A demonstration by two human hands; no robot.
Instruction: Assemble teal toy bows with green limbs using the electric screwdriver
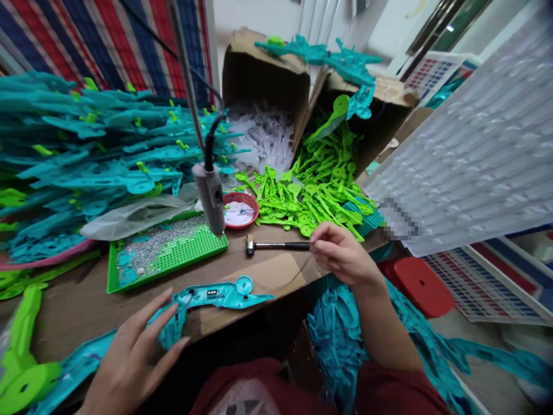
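While L hand (133,350) splays open o/ teal pt (224,297), R hand (343,255) curled nr hammer (276,246), hold unclear

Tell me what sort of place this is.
Probably a small assembly workshop: there are heaped lime-green plastic parts, a hanging grey cylindrical corded tool, and a green perforated rectangular plastic tray holding small grey pieces.

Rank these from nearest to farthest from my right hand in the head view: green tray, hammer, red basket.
From the right hand:
1. Hammer, its handle end at that hand.
2. Red basket, to the left, beyond the hammer.
3. Green tray, farther left.
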